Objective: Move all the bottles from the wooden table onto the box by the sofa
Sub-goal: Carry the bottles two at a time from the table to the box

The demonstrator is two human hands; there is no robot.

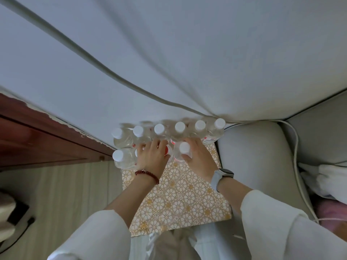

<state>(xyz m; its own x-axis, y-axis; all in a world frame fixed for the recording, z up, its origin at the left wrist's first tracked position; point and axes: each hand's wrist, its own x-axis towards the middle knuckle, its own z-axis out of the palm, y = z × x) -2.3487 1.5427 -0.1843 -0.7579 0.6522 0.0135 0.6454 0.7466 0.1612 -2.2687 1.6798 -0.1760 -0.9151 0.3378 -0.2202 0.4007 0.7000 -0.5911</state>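
A box [187, 196] with a gold flower pattern stands beside the grey sofa [251, 158]. Several clear bottles with white caps stand along its far edge in a row [179, 127]. One more stands in front at the left corner [118, 156]. My left hand [151, 156] lies over a second-row bottle with a red label [166, 150], which the palm mostly hides. My right hand [197, 158] wraps around another second-row bottle [183, 148], thumb in front and fingers behind it.
A dark red wooden cabinet [41, 136] stands at the left. A white wall with a grey pipe [78, 53] runs behind the box. A white cable [296, 154] trails over the sofa, where white cloth [326, 181] lies. Pale floor [75, 194] shows at the left.
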